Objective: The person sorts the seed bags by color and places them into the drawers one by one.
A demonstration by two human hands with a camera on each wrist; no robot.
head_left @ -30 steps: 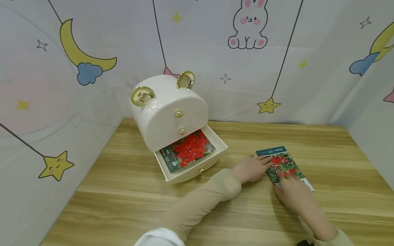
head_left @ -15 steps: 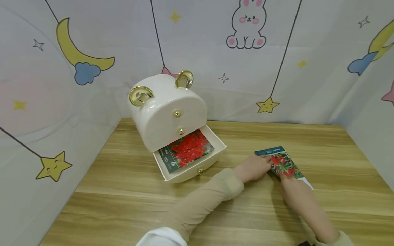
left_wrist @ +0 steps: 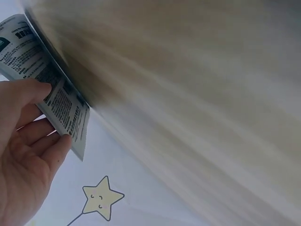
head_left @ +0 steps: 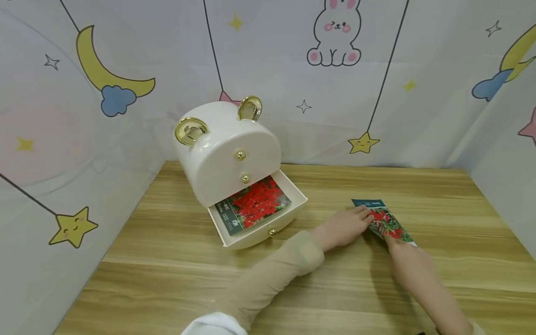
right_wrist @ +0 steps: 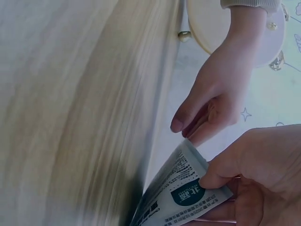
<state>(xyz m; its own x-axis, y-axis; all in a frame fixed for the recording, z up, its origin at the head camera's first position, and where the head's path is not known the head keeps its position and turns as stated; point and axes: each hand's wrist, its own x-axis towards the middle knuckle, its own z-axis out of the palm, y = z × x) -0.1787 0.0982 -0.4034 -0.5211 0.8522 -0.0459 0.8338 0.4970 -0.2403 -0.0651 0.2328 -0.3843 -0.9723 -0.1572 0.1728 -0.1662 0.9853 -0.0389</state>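
Note:
A seed packet point(head_left: 391, 225) with red flowers on its front is lifted along its near side, and its printed back shows in both wrist views. My left hand point(head_left: 345, 227) holds the packet's left edge, thumb under it and fingers over the top. At the lower right part, my right hand point(head_left: 412, 265) pinches the packet, its thumb against the printed back in the right wrist view. Left of the hands stands a white storage box point(head_left: 238, 172) with gold ears and knobs. Its bottom drawer point(head_left: 296, 208) is pulled out, and another red-flowered seed packet point(head_left: 257, 204) lies inside.
The wooden tabletop point(head_left: 167, 288) carries the box at the back left. White fabric walls point(head_left: 284, 74) printed with stars, moons and a rabbit enclose the table at the back and both sides.
The packet's near side has come up off the table, and its far end has shifted slightly right. My right hand has gone from lying on the packet to pinching it. The drawer is unchanged.

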